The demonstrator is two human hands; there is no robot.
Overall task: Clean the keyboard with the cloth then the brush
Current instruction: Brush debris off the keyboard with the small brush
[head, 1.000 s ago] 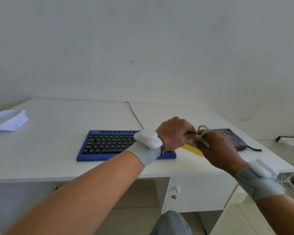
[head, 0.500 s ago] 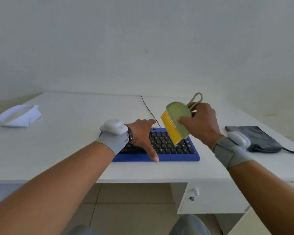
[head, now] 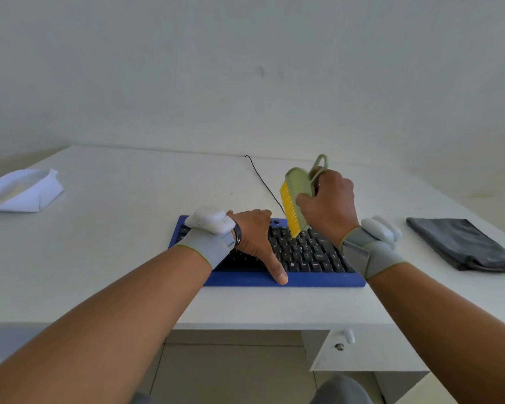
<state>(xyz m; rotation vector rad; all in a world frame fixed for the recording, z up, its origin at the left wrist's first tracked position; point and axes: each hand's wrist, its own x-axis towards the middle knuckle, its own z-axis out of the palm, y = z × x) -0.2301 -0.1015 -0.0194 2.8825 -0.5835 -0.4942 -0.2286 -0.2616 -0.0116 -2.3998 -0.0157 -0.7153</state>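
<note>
At frame centre the right hand [head: 328, 204] grips the green brush [head: 296, 199], its yellow bristles tipped down onto the dark keys of the blue keyboard [head: 309, 258] on the white table [head: 129, 228]. The left hand [head: 252, 237] lies spread on the keys just left of the brush, thumb on the front edge. A grey cloth [head: 461, 243] lies at right.

A blue-framed keyboard with black keys [head: 309, 258] lies on the white desk [head: 129, 258], near its front edge. The left hand [head: 255, 237] rests on its middle. The right hand [head: 328, 204] holds a green plastic brush with yellow bristles [head: 293, 199] above the keys. A folded white cloth [head: 21, 191] lies far left; a dark grey fabric pouch [head: 461, 243] lies to the right. A thin black cable [head: 263, 182] runs behind the keyboard.
</note>
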